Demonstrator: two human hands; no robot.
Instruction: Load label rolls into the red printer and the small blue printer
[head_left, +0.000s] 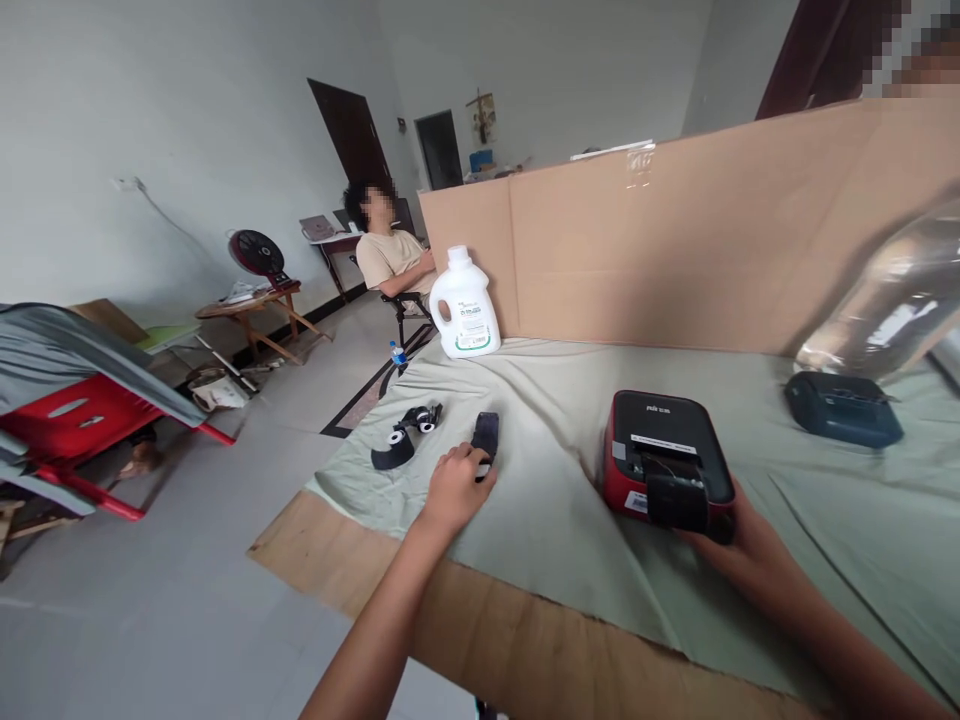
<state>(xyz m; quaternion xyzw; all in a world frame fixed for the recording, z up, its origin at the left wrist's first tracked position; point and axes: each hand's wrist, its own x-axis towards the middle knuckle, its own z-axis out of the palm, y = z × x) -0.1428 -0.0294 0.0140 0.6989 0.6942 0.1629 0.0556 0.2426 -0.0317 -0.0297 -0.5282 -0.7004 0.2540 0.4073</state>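
- On the pale green cloth (570, 500), the left hand (455, 490) rests on a small flat black part (486, 436), fingers curled over its near end.
- The right hand (742, 535) holds the red and black box-shaped printer (667, 460) by its near corner.
- Its black flap looks open, and two more black parts with white rollers (409, 432) lie apart, not yet put in.
- A white plastic jug (463, 304) stands by the brown cardboard wall (675, 230); a person sits further back.
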